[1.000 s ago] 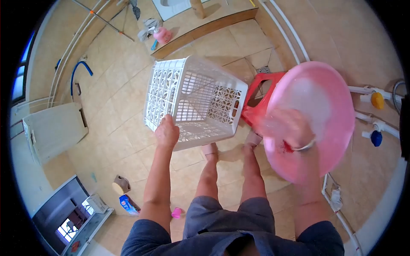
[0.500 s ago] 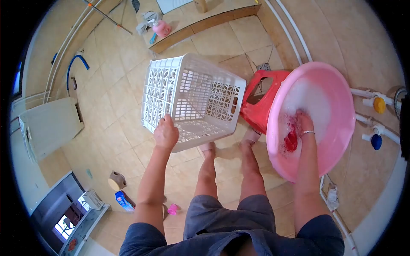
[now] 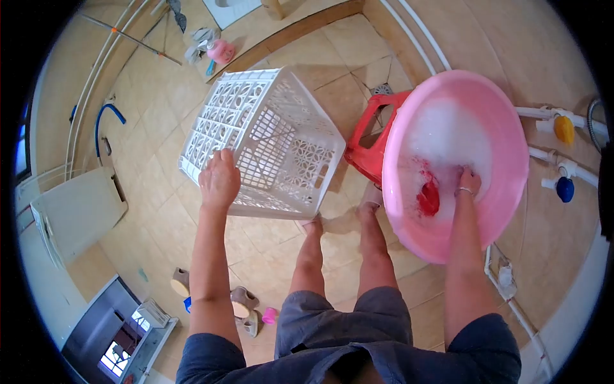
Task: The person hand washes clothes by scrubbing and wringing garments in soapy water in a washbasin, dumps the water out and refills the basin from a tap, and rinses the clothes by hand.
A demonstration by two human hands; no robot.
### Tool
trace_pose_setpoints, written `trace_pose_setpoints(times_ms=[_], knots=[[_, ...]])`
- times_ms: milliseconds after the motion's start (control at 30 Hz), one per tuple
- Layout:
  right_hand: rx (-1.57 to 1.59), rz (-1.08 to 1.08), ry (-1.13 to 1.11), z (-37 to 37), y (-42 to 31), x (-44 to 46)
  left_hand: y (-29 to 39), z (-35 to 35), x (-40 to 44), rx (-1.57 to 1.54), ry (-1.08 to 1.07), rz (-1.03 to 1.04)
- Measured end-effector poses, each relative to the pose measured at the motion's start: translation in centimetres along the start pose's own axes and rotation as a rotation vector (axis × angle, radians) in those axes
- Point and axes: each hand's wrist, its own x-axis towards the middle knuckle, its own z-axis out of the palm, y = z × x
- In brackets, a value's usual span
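Observation:
My left hand [image 3: 220, 179] grips the near rim of a white plastic laundry basket [image 3: 256, 137] with a cut-out flower pattern. The basket is tilted, its open side facing right. My right hand [image 3: 469, 182], with a bracelet at the wrist, reaches into a large pink basin [image 3: 505, 217] of sudsy water. Foam hides its fingertips, so what they touch does not show. Left of that hand, a wet red item [image 3: 428, 199], perhaps cloth, lies in the water amid reddish suds. White foam [image 3: 448, 131] covers much of the basin. A red plastic stool [image 3: 368, 147] stands against its left side.
Pipes with a yellow tap handle [image 3: 563, 130] and a blue tap handle [image 3: 564, 189] run along the right wall. A pink bottle [image 3: 220, 52] stands by the raised step at the back. Shoes [image 3: 244, 301] and a small pink cup [image 3: 269, 315] lie on the tiled floor [image 3: 160, 224].
My left hand has pulled the basket left and tilted it further. My right hand has moved rightward through the suds, away from the red item. The view has shifted slightly.

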Motion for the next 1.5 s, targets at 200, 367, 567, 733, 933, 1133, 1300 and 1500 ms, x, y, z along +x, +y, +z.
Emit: trace_pose_setpoints(times_ms=[200,367,567,733,933,1133,1300,1500], knots=[[0.015,-0.086,-0.183,0.6,2.0,0.7,1.9,-0.8,0.6,0.041,0.049,0.227],[0.132,-0.076,-0.290,2.6,4.5,1.8,2.6,-0.9,2.2,0.096,0.189,0.382],[0.097,-0.045,-0.015,0.1,2.4,-0.5,1.8,-1.6,2.7,0.032,0.277,0.407],[1.423,0.493,-1.061,-0.1,-1.6,-5.3,1.8,0.5,1.9,0.042,0.319,0.394],[0.831,0.020,-1.492,-8.8,-18.8,-19.2,2.1,1.2,-0.2,-0.073,0.256,0.258],[0.482,-0.122,-1.027,-6.5,-20.0,-10.3,1.9,3.3,0.9,-0.231,0.317,0.278],[0.588,0.122,-0.532,-0.8,-7.2,3.6,2.7,5.1,1.0,-0.343,0.251,0.250],[1.104,0.406,-1.269,2.1,-11.4,3.0,3.0,7.0,2.2,-0.387,0.208,0.330]])
